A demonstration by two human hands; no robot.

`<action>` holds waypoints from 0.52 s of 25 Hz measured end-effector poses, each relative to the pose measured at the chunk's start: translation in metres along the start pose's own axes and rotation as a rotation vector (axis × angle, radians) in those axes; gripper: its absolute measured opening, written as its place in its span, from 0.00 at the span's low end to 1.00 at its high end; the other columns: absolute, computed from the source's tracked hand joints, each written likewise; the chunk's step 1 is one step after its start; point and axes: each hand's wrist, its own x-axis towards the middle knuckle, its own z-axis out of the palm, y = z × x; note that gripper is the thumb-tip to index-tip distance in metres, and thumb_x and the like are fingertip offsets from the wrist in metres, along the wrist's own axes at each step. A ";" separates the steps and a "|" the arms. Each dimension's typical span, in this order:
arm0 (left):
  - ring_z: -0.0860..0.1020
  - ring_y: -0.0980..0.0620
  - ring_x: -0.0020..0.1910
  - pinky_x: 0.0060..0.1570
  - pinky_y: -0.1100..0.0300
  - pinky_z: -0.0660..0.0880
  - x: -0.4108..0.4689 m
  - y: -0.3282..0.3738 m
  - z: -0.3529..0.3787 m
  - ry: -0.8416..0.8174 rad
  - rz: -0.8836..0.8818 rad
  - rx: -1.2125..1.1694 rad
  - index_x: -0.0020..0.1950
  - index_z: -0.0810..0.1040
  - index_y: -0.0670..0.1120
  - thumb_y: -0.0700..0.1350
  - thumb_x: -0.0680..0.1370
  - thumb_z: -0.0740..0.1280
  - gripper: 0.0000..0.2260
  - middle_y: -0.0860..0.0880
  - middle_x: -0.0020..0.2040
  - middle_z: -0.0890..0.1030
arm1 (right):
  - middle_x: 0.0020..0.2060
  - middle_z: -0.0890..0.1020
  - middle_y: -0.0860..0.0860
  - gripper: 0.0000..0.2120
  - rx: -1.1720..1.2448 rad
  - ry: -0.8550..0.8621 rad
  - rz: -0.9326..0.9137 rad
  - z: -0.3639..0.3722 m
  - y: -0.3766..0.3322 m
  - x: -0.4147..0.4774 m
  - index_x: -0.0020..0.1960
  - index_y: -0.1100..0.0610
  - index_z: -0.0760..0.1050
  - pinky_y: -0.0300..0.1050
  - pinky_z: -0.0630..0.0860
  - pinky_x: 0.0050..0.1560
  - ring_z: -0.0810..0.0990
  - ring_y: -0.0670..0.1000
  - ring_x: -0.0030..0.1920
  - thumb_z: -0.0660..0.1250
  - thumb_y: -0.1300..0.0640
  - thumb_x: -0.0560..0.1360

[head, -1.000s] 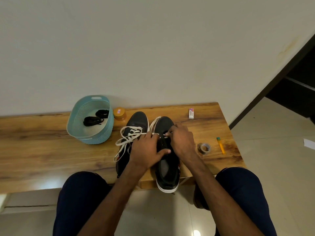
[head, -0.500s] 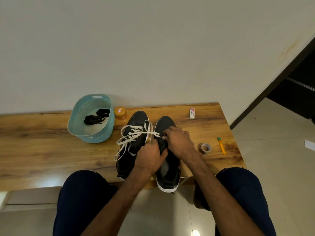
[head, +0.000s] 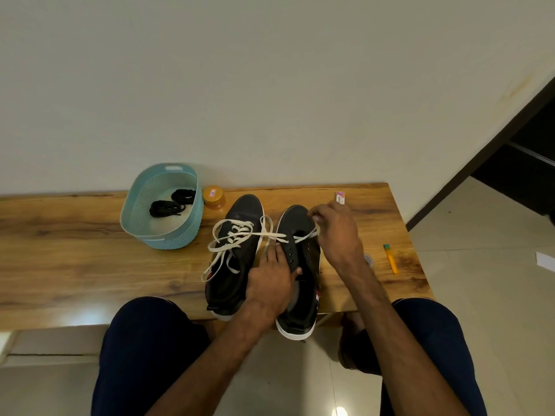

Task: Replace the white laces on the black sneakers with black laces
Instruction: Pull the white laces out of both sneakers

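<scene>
Nearest, the left hand (head: 270, 283) clamps the stripped sneaker (head: 295, 219) at its throat. The thumb sits on the tongue side and the fingers (head: 276, 250) lie down the outer eyelet flap. This sneaker's heel hangs over the near edge of the worktop (head: 75, 250). It has a black upper and a white sole rim, and the eyelets in view look empty.

At 12 o'clock from that hand, the right hand (head: 339, 235) is raised over the toe and pinches the white lace (head: 270, 234). The lace is a flat, cream-white strip that trails off towards 9 o'clock.

The lace is probably light, limp and slack. It should pull best when gripped close to an eyelet or at its stiff tip. The sneaker seems light with a soft upper that would fold or slide under a tug, so it needs bracing at the throat.

Touching at 9 o'clock lies the laced sneaker (head: 243, 211), strung in white with loose loops.

Further out on the worktop:
- At 10 o'clock, the teal basket (head: 162, 238) holds the bundled black laces (head: 168, 207).
- At 11 o'clock is an orange jar (head: 213, 197).
- At 1 o'clock is a small eraser (head: 340, 197).
- At 3 o'clock is an orange marker (head: 390, 259).
</scene>
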 end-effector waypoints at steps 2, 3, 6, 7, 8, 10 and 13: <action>0.61 0.45 0.76 0.62 0.54 0.74 -0.001 0.001 0.002 0.000 0.003 0.018 0.79 0.50 0.38 0.59 0.83 0.51 0.33 0.40 0.78 0.58 | 0.56 0.78 0.52 0.11 -0.160 -0.252 0.003 0.008 -0.007 -0.005 0.60 0.54 0.79 0.54 0.69 0.63 0.71 0.55 0.62 0.65 0.53 0.80; 0.60 0.45 0.77 0.63 0.54 0.74 -0.001 0.001 0.002 -0.002 0.003 0.027 0.79 0.49 0.37 0.58 0.84 0.51 0.33 0.39 0.79 0.56 | 0.58 0.77 0.51 0.13 -0.237 -0.371 0.020 0.013 -0.012 -0.008 0.61 0.53 0.78 0.56 0.67 0.66 0.70 0.54 0.64 0.65 0.50 0.80; 0.59 0.44 0.77 0.65 0.54 0.73 -0.001 0.002 0.004 -0.003 0.009 0.030 0.79 0.46 0.36 0.55 0.83 0.53 0.33 0.38 0.79 0.54 | 0.57 0.77 0.52 0.10 -0.338 -0.442 0.052 0.024 -0.015 -0.010 0.60 0.54 0.78 0.54 0.66 0.63 0.71 0.54 0.63 0.64 0.53 0.81; 0.59 0.44 0.77 0.65 0.54 0.73 -0.001 0.002 0.004 0.000 0.002 0.020 0.79 0.46 0.36 0.54 0.83 0.54 0.33 0.38 0.79 0.54 | 0.56 0.78 0.52 0.09 -0.340 -0.414 0.047 0.023 -0.015 -0.008 0.59 0.55 0.79 0.53 0.68 0.61 0.71 0.54 0.62 0.64 0.55 0.81; 0.60 0.45 0.77 0.66 0.54 0.72 -0.002 0.002 0.003 0.001 -0.009 0.004 0.79 0.46 0.37 0.54 0.82 0.55 0.34 0.38 0.79 0.55 | 0.53 0.78 0.52 0.07 -0.269 -0.380 0.048 0.020 -0.014 -0.006 0.56 0.55 0.80 0.51 0.69 0.58 0.73 0.54 0.60 0.65 0.56 0.81; 0.59 0.46 0.77 0.67 0.54 0.72 -0.002 0.003 0.003 -0.007 -0.027 -0.037 0.80 0.47 0.37 0.54 0.82 0.57 0.34 0.40 0.80 0.55 | 0.46 0.80 0.49 0.06 0.175 -0.285 0.163 0.008 -0.013 -0.004 0.51 0.55 0.80 0.45 0.71 0.50 0.77 0.50 0.53 0.64 0.58 0.81; 0.58 0.46 0.78 0.67 0.52 0.72 -0.002 0.003 0.002 -0.015 -0.033 -0.068 0.80 0.46 0.38 0.55 0.82 0.58 0.35 0.40 0.80 0.53 | 0.42 0.80 0.48 0.09 0.977 0.004 0.433 -0.031 -0.008 0.002 0.46 0.53 0.78 0.44 0.72 0.50 0.77 0.47 0.46 0.62 0.57 0.82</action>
